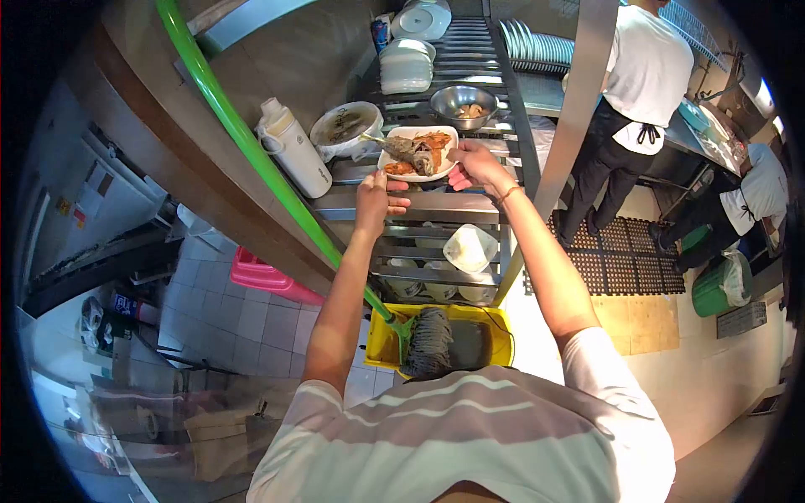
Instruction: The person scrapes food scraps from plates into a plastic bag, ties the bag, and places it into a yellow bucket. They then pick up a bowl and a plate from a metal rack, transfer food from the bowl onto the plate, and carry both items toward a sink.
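A white plate (409, 176) with rounded corners carries a cooked fish (415, 153) and reddish-brown fried pieces. My left hand (380, 204) grips its near left edge, thumb at the rim and fingers reaching underneath. On the right side, my right hand (480, 168) holds the rim with the thumb on top and the fingers below. The plate is over the near edge of a slatted metal shelf (470, 73). Just behind it are a metal bowl (464, 107) with food pieces and a white tub (344, 130) with dark contents.
A white thermos (293, 147) stands left of the tub. White containers (407, 65) are stacked farther back. A green mop handle (243, 134) slants across the left, its mop head (428, 344) in a yellow bucket (501, 331). Two people (641, 80) work at the right beyond a metal post (579, 101).
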Motion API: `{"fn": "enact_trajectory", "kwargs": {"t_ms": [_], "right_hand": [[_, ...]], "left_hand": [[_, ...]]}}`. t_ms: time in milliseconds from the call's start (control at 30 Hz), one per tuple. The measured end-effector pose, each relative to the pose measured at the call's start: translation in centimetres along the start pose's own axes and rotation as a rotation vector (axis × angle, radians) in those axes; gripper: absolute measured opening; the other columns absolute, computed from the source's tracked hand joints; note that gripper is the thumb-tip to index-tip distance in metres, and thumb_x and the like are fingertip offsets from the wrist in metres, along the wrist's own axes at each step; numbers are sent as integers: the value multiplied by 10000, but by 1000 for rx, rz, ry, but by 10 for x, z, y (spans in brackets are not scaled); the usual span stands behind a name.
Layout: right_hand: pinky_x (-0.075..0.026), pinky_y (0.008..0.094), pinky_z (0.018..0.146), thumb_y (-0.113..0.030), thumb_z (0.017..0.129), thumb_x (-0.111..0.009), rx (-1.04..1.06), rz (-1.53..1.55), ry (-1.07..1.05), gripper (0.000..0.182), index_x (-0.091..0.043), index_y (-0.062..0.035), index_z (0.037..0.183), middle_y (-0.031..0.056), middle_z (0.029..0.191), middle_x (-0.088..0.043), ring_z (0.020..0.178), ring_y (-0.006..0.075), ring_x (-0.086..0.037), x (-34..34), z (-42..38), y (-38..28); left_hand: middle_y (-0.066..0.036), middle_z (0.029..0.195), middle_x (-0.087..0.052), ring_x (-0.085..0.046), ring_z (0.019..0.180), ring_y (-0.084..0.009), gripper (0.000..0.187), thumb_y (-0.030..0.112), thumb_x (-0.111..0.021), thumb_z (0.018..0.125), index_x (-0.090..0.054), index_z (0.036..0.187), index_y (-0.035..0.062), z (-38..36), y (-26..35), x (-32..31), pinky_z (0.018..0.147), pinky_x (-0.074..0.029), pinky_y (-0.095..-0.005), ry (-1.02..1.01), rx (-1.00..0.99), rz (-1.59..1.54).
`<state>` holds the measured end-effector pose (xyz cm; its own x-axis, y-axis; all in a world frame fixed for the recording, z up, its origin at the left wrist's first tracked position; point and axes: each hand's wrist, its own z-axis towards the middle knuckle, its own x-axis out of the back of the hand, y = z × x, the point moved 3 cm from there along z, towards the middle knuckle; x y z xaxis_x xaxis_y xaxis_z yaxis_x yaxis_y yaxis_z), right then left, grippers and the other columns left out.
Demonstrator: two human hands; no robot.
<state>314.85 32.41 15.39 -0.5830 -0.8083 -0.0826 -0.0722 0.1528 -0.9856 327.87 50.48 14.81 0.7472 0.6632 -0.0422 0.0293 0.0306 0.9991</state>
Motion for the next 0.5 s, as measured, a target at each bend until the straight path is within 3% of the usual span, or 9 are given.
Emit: {"fn": "enact_trajectory", "kwargs": {"t_ms": [100,133,200,267,300,333,367,400,500], "right_hand": [[-530,322,444,-310,913,-538,11,13,36,403,-422,-14,1161,118,735,-591,525,202,-607,0,-18,-3],[-501,281,440,-342,902,-558,27,-4,100,493,-392,-35,1251,98,740,-592,529,161,-583,3,-21,-1],[-472,242,478,-347,909,-555,169,-53,215,487,-414,-46,1264,68,748,-597,539,120,-555,-2,-63,-20],[-448,214,528,-329,931,-520,278,32,155,387,-497,-41,1188,37,759,-602,584,88,-542,-2,-107,-29],[-441,203,550,-332,957,-471,304,5,119,341,-584,-28,1063,20,711,-595,634,77,-554,-3,-135,-31],[-425,195,541,-367,961,-455,240,45,67,392,-633,-27,882,10,616,-567,630,60,-547,0,-149,-16],[-391,190,491,-396,960,-450,373,-85,69,460,-627,-39,729,-7,513,-510,501,53,-495,4,-159,2],[-347,194,426,-389,958,-460,222,-133,-4,471,-607,-49,667,-17,478,-488,393,50,-411,9,-172,29],[-294,233,371,-314,934,-504,-34,-147,169,368,-640,-27,747,-34,466,-449,374,50,-367,28,-202,126]], "left_hand": [[-108,822,-639,-626,550,-171,364,337,-366,979,-445,1126,13,-10,3,3,459,-519,-271,10,23,-24],[-77,749,-603,-599,520,-153,353,360,-395,972,-474,1062,28,-20,6,6,443,-490,-260,56,-10,-20],[-46,676,-567,-571,490,-134,352,383,-425,964,-502,999,42,-41,-8,23,427,-460,-250,107,-16,-7],[-12,531,-457,-491,429,-98,398,429,-441,951,-513,813,63,-60,-36,42,378,-379,-241,5,-8,120],[15,469,-378,-414,395,-88,422,443,-460,943,-494,717,89,-75,-53,44,375,-332,-245,26,-10,67],[16,481,-379,-406,391,-93,409,432,-460,944,-490,729,85,-89,-66,45,380,-340,-247,-19,11,75],[17,493,-380,-398,387,-99,397,420,-461,946,-487,741,81,-102,-78,46,384,-349,-250,-68,28,82],[17,493,-380,-398,387,-99,397,420,-461,946,-487,741,81,-110,-94,50,384,-349,-250,-74,32,85],[2,545,-409,-403,401,-98,354,363,-433,957,-470,773,62,-120,-142,60,386,-350,-262,-105,187,31]]}}
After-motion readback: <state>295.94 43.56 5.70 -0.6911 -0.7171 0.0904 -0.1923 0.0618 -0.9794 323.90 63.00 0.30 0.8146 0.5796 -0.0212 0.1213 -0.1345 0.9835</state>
